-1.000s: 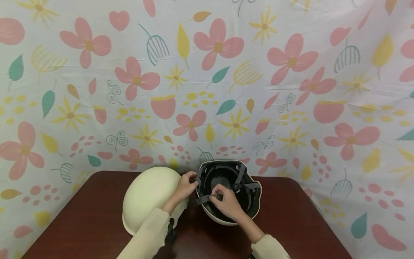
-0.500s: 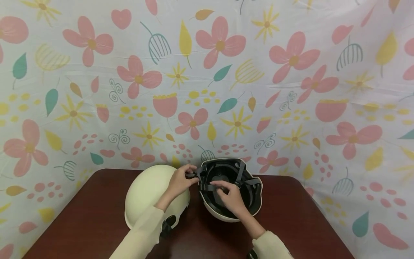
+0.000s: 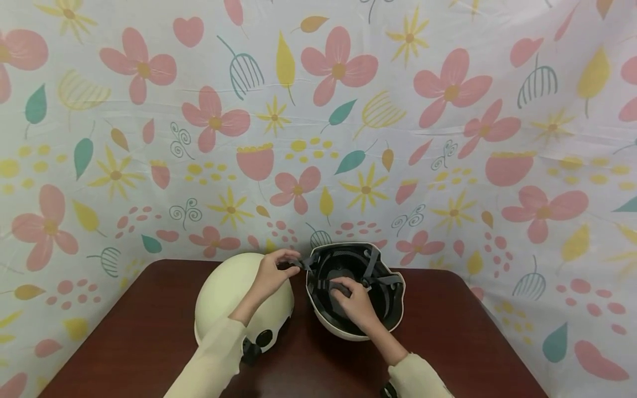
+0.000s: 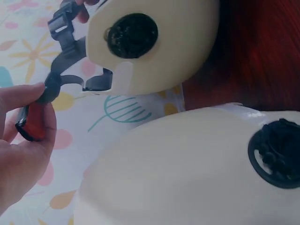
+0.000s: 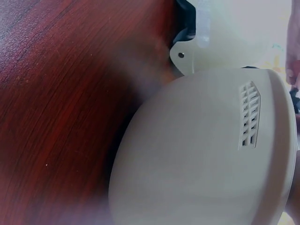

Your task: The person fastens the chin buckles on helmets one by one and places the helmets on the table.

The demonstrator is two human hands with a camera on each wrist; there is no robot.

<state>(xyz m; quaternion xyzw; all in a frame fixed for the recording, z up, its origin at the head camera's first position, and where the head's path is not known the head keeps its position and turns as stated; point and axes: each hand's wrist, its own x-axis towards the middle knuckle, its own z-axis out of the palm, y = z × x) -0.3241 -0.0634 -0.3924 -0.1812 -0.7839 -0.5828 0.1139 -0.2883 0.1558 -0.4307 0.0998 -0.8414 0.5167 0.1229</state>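
Observation:
A cream helmet (image 3: 332, 328) lies upturned, its black padded inside and grey straps facing up. My left hand (image 3: 270, 275) is left of its rim and pinches a black buckle with a red part (image 4: 35, 123) between thumb and fingers. From that buckle a grey strap (image 4: 68, 57) runs to the helmet's edge. Over the helmet's opening, my right hand (image 3: 354, 305) pinches the dark end of another chin strap (image 3: 323, 285). In the right wrist view the helmet's vented shell (image 5: 197, 150) hides most of that hand.
A second cream helmet (image 3: 226, 293) sits dome up on the left, under my left forearm, with a round black knob (image 3: 264, 338) on its side. Both stand on a dark red-brown table (image 3: 448, 342). A flower-printed cloth (image 3: 318, 138) hangs behind the table's far edge.
My left hand has moved left from the helmet's rim, drawing the buckle and strap outward. My right hand has shifted slightly up and right, with its strap now lying inside the rim.

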